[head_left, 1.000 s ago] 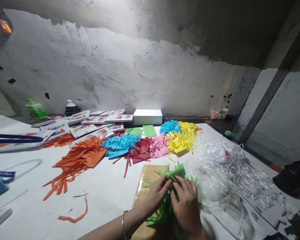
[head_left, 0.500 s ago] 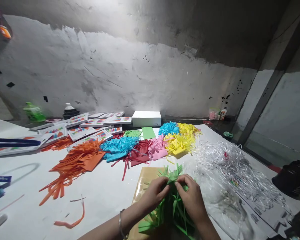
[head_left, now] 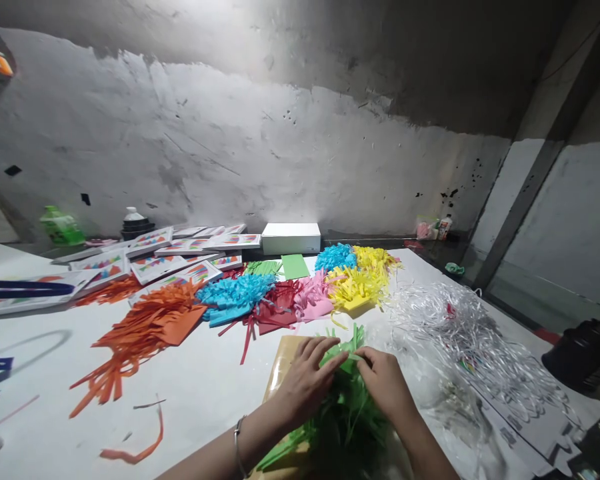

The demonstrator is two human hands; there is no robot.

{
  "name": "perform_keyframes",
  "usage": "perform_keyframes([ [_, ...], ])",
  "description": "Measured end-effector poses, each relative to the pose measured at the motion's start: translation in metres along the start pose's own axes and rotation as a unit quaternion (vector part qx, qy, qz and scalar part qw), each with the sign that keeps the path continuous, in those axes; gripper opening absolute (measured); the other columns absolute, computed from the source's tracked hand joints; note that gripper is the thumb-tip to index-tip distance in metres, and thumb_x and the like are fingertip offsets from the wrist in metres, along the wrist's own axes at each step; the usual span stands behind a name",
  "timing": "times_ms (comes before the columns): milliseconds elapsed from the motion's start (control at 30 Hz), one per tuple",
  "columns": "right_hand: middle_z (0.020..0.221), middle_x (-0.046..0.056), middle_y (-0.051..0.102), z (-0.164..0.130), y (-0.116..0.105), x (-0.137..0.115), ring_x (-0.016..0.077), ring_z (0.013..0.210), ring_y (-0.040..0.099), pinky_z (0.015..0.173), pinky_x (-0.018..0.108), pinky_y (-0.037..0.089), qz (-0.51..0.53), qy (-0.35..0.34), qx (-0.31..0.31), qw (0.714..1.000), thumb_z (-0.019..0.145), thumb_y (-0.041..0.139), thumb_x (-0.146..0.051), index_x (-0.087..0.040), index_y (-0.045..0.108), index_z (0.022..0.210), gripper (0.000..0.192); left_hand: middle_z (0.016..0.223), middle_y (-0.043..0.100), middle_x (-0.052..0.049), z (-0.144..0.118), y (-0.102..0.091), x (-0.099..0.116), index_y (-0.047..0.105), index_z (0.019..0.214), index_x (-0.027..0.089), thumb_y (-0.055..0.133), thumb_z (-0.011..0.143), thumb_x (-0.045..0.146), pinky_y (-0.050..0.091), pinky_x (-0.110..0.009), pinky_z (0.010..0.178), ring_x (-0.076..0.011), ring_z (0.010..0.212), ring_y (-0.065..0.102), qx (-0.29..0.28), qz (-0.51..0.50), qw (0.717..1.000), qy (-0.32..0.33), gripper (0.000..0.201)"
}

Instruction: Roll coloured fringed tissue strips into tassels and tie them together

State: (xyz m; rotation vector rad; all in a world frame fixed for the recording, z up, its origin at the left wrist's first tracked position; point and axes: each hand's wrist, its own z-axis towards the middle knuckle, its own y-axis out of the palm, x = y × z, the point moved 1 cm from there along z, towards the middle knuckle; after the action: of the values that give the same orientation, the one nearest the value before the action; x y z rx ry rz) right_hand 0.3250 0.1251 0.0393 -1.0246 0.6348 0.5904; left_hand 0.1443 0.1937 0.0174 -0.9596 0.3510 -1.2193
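My left hand (head_left: 305, 383) and my right hand (head_left: 387, 383) both grip a bunch of green fringed paper strips (head_left: 347, 417) near the table's front edge. The fingertips of both hands pinch the top of the bunch. The green paper lies over a tan sheet (head_left: 283, 363). A metal bangle sits on my left wrist.
Behind lie piles of cut paper: orange (head_left: 145, 327), blue (head_left: 235, 293), red (head_left: 273, 310), pink (head_left: 315, 300), yellow (head_left: 363, 277). Shredded clear plastic (head_left: 460, 340) fills the right side. Printed cards (head_left: 165, 257) and a white box (head_left: 291, 238) line the back; a loose orange strip (head_left: 135, 450) lies front left.
Both hands have moved a little farther from me and spread apart, working along the top of the green bunch. More of the green strips now hang toward me below the hands.
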Motion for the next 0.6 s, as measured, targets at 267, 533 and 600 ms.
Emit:
perform_keyframes([
  [267,0.079,0.005,0.074,-0.007,-0.003,0.015,0.0219,0.073,0.068,0.068,0.029,0.050,0.100,0.114,0.084,0.985,0.082,0.051,-0.038,-0.019,0.071,0.081,0.028,0.101,0.069,-0.006,0.007,-0.018,0.010,0.061,0.085,0.020,0.051,0.091,0.005,0.037,-0.043,0.096,-0.0239,0.102,0.056,0.038,0.068,0.992,0.098,0.019],
  [533,0.075,0.006,0.070,-0.027,-0.021,0.057,0.0214,0.067,0.066,0.061,0.028,0.050,0.187,0.180,0.159,0.953,0.076,0.060,-0.051,-0.018,0.067,0.082,0.034,0.095,0.069,-0.004,0.004,-0.060,0.005,0.060,0.093,0.022,0.054,0.096,0.015,0.043,-0.039,0.098,-0.0205,0.099,0.062,0.007,-0.163,0.986,-0.022,0.010],
  [600,0.072,0.004,0.069,-0.031,-0.017,0.061,0.0201,0.066,0.065,0.060,0.027,0.049,0.212,0.176,0.141,0.951,0.076,0.062,-0.050,-0.017,0.066,0.080,0.033,0.100,0.070,-0.008,0.007,-0.068,0.005,0.063,0.095,0.022,0.053,0.098,0.022,0.049,-0.035,0.089,-0.0228,0.102,0.062,-0.003,-0.243,0.969,-0.040,0.011],
])
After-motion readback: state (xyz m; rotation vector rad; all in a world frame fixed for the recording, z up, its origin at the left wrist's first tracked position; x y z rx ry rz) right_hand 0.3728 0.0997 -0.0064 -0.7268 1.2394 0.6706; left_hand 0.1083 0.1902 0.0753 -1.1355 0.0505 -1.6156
